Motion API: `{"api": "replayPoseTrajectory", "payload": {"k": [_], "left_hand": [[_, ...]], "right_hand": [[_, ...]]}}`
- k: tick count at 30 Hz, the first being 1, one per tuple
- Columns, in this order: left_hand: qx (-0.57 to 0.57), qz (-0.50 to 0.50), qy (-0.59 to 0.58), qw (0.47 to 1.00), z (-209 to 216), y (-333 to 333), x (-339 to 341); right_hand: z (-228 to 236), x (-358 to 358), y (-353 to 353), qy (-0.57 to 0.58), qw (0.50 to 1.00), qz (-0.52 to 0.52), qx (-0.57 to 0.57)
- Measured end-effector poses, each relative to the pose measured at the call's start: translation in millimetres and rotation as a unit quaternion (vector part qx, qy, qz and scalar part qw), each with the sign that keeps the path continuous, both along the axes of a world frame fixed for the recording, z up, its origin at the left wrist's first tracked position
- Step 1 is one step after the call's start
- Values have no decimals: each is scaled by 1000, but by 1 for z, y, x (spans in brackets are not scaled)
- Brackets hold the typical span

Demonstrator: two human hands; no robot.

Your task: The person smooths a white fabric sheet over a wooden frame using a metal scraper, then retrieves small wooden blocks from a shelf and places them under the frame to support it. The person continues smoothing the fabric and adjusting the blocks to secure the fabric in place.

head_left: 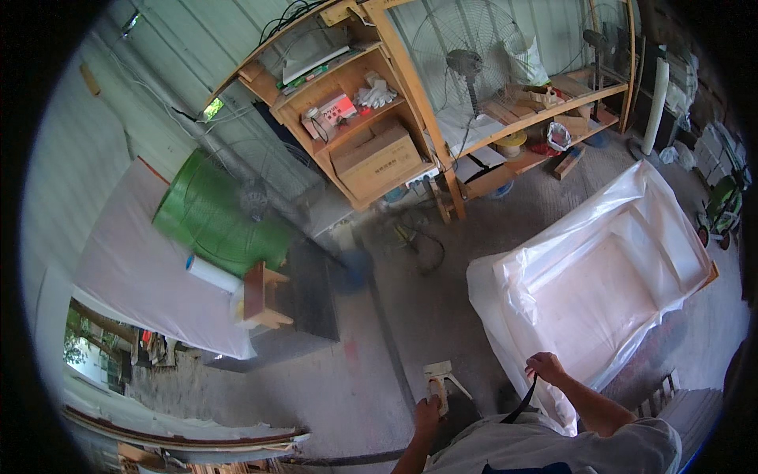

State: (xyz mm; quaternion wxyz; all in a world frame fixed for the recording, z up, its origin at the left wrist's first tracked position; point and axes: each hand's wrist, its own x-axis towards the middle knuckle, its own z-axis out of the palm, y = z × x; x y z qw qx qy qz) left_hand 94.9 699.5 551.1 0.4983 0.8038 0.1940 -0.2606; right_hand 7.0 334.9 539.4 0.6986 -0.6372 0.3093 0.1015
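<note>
My left hand (427,412) is closed around the body of a pale staple gun (437,371), low in the middle of the view, its lever standing out to the right. Further right, my right hand (545,367) pinches the upper end of a black strap (521,408). This strap runs down toward my clothing, where its lower end is hard to make out. Just beyond my right hand stands a sofa-like frame (592,276) wrapped in white plastic sheet; whether my fingers touch the sheet I cannot tell.
A wooden shelf unit (379,110) with a cardboard box (379,162) and gloves (376,92) stands at the back. A large fan (464,62) sits on the bench beside it. To the left are a green roll (213,213), a small wooden stool (265,296) and a blue-based fan (347,270).
</note>
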Motion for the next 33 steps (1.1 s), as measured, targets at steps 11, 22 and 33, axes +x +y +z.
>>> {"api": "replayPoseTrajectory", "payload": {"k": [11, 22, 33], "left_hand": [[62, -196, -105, 973, -10, 9, 262], [24, -366, 1, 930, 24, -107, 440], [21, -425, 7, 905, 33, -231, 570]], "right_hand": [[-9, 131, 22, 94, 988, -106, -55], [4, 148, 45, 116, 881, -444, -117], [-28, 247, -83, 92, 790, -581, -169]]}}
